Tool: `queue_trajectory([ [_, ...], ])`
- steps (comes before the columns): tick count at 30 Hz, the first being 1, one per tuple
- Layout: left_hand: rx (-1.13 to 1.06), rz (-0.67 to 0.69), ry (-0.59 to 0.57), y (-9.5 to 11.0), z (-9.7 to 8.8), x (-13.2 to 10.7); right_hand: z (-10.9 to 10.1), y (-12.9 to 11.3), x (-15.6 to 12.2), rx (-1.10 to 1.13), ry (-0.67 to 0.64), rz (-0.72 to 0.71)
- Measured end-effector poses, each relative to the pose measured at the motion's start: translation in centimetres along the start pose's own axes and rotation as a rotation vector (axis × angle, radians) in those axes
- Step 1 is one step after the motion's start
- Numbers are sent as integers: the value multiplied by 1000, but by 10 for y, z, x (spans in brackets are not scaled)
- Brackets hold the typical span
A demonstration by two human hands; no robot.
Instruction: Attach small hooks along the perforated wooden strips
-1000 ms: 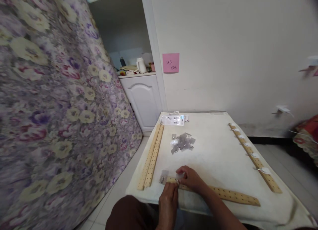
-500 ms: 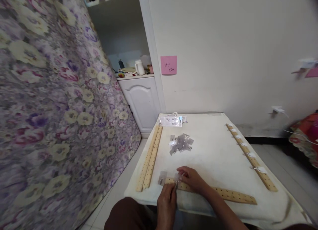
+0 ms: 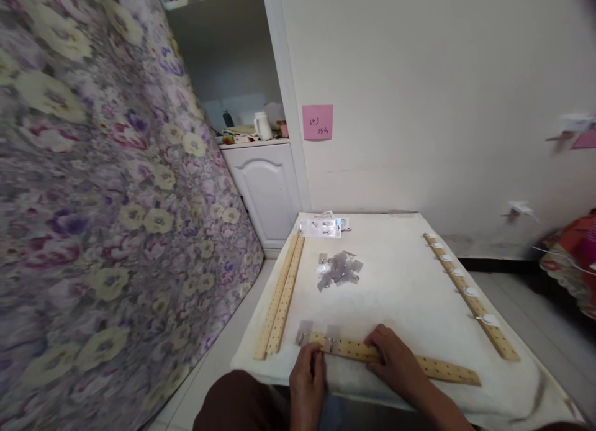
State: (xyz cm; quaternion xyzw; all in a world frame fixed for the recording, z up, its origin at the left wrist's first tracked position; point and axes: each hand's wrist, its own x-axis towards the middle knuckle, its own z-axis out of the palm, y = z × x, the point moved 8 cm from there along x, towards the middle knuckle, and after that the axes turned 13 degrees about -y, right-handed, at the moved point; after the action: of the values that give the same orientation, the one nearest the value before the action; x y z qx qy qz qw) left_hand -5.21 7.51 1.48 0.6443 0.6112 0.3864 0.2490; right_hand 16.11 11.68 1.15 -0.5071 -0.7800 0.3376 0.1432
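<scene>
A perforated wooden strip [image 3: 447, 370] lies along the table's near edge. Two small clear plastic pieces with metal fittings sit on it: one piece [image 3: 305, 331] at its left end, another piece [image 3: 332, 339] a little to the right. My left hand [image 3: 307, 375] has its thumb and fingers closed on the strip's near edge, just below and between these pieces. Farther right, my right hand [image 3: 393, 362] grips the strip across its middle, thumb on the near side and fingers on the far side. Beyond my hands lies a pile of similar clear pieces [image 3: 339, 269].
Two more perforated strips [image 3: 282, 300] run along the table's left side. On the right, a strip [image 3: 479, 307] bears several white tags. Clear packaging [image 3: 320, 227] lies at the back of the cloth-covered table. A floral curtain [image 3: 116, 232] hangs at left.
My right hand has moved right along the strip, away from the second clear piece, and now holds the strip's middle. My left hand has shifted slightly left and down.
</scene>
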Motion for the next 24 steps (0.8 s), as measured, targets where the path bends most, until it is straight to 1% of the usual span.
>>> queue_trajectory([
  [6,3,-5,-16,3,0,0,-1,-13,14,9,39,-24],
  [10,16,21,-57,7,3,0,6,-17,25,0,32,-30],
  [14,22,110,-88,18,8,1,12,-13,29,10,30,-36],
  [16,24,159,-113,22,13,2,11,-9,33,74,18,-59],
  [18,33,181,-131,22,18,3,3,0,42,188,31,-64],
  [19,41,188,-135,20,19,4,-4,6,48,243,60,-58],
  [21,58,198,-143,16,23,5,-24,21,66,306,161,-30],
  [24,67,239,-147,9,28,6,-50,45,98,289,301,72],
])
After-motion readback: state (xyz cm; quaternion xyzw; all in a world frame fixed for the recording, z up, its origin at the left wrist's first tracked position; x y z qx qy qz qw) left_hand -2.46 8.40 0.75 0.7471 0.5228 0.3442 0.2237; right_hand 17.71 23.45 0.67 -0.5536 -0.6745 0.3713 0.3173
